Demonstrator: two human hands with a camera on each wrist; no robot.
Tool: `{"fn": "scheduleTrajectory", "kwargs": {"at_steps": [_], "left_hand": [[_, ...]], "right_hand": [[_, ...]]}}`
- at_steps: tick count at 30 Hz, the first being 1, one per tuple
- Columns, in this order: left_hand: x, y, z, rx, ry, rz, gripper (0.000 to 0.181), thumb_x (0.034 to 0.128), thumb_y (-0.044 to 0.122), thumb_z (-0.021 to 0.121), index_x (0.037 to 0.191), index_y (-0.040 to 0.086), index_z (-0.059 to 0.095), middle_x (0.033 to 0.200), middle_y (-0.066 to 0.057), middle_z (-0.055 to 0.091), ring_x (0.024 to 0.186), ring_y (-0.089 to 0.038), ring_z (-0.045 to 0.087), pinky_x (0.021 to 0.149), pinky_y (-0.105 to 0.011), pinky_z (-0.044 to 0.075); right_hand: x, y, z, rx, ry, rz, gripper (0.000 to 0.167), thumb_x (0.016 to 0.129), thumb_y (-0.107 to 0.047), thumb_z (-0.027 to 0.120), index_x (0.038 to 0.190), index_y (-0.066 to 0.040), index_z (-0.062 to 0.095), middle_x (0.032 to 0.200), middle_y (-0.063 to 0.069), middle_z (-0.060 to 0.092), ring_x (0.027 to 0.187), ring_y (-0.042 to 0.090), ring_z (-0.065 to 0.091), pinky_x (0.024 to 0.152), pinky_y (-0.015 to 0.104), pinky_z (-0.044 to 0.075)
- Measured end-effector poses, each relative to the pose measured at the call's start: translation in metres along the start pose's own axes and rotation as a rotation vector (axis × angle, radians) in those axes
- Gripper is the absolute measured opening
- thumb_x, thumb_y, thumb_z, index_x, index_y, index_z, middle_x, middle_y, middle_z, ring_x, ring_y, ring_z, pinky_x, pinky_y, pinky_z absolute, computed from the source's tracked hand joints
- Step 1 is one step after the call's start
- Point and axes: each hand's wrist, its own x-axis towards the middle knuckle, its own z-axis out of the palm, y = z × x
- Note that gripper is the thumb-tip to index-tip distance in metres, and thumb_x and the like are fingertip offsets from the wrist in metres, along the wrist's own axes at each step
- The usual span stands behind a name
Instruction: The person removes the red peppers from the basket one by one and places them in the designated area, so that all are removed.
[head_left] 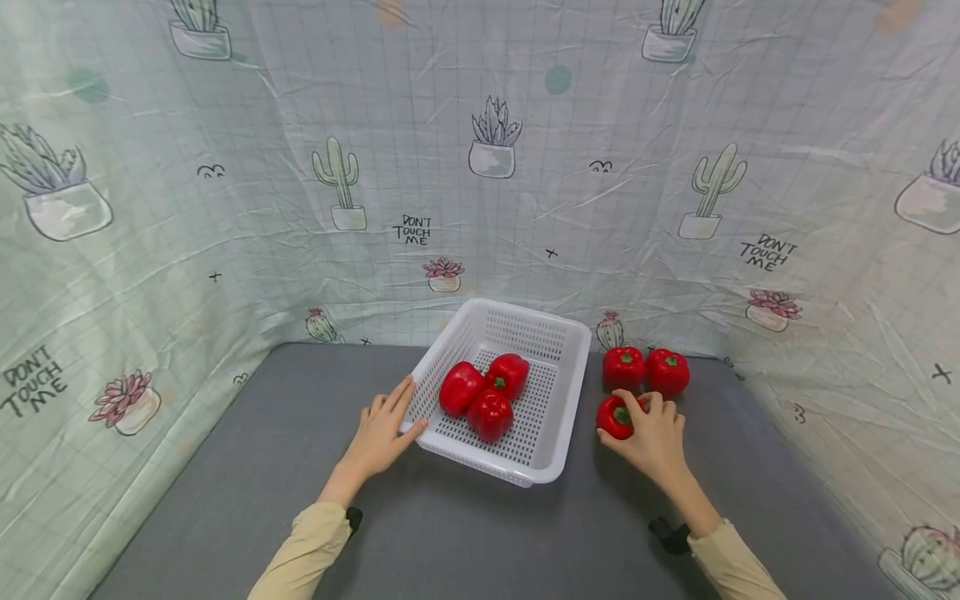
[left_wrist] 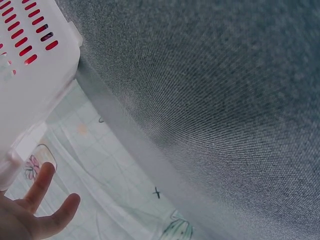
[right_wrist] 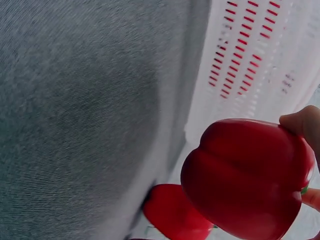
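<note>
My right hand point(head_left: 654, 440) grips a red bell pepper point(head_left: 615, 418) from above, thumb on the near side and fingers at the far side. In the right wrist view that same bell pepper point(right_wrist: 247, 177) looks raised off the grey surface. My left hand point(head_left: 381, 435) rests on the left rim of a white perforated basket point(head_left: 551, 450), its fingers fairly straight. Part of the left hand point(left_wrist: 30, 215) shows beside the basket wall in the left wrist view. Inside the basket lie three red bell peppers point(head_left: 491, 415), touching one another.
Two more bell peppers, a left one point(head_left: 623, 367) and a right one point(head_left: 667, 372), stand side by side behind my right hand. A grey tabletop point(head_left: 480, 533) lies beneath everything. A curtain point(head_left: 555, 208) printed with cactus drawings closes off the back and sides.
</note>
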Motion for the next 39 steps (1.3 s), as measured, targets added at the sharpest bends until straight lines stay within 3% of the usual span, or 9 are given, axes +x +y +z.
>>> {"fn": "scheduleTrajectory", "kwargs": {"at_steps": [9, 17, 28, 39], "left_hand": [[-0.001, 0.001, -0.001, 0.009, -0.019, -0.009, 0.066, 0.0866, 0.044, 0.049, 0.14, 0.012, 0.03, 0.146, -0.004, 0.029, 0.102, -0.025, 0.041, 0.079, -0.044, 0.031], [0.0, 0.001, -0.002, 0.005, -0.03, -0.017, 0.066, 0.0873, 0.045, 0.048, 0.141, 0.012, 0.029, 0.147, -0.004, 0.027, 0.105, -0.026, 0.04, 0.081, -0.047, 0.031], [-0.001, -0.001, -0.002, -0.001, -0.039, -0.018, 0.066, 0.0875, 0.046, 0.047, 0.141, 0.012, 0.028, 0.147, -0.003, 0.026, 0.105, -0.026, 0.04, 0.081, -0.047, 0.031], [0.0, 0.001, -0.001, -0.006, -0.011, -0.006, 0.065, 0.0866, 0.042, 0.05, 0.14, 0.01, 0.031, 0.146, -0.006, 0.029, 0.101, -0.026, 0.04, 0.078, -0.046, 0.031]], "right_hand": [[0.004, 0.011, 0.009, -0.024, 0.015, 0.071, 0.062, 0.06, -0.035, 0.076, 0.111, -0.014, 0.049, 0.096, 0.024, 0.044, 0.084, 0.041, 0.041, 0.066, 0.054, 0.036], [0.012, 0.021, 0.02, -0.026, 0.017, 0.085, 0.059, 0.062, -0.038, 0.074, 0.109, -0.012, 0.048, 0.092, 0.024, 0.043, 0.079, 0.041, 0.041, 0.063, 0.053, 0.034], [0.026, 0.025, 0.029, -0.043, -0.08, 0.16, 0.063, 0.068, -0.041, 0.069, 0.116, -0.01, 0.043, 0.095, 0.027, 0.04, 0.085, 0.044, 0.038, 0.07, 0.058, 0.032], [0.032, 0.028, 0.037, -0.056, -0.115, 0.163, 0.063, 0.07, -0.044, 0.067, 0.116, -0.008, 0.042, 0.098, 0.031, 0.039, 0.086, 0.047, 0.036, 0.071, 0.06, 0.029]]}}
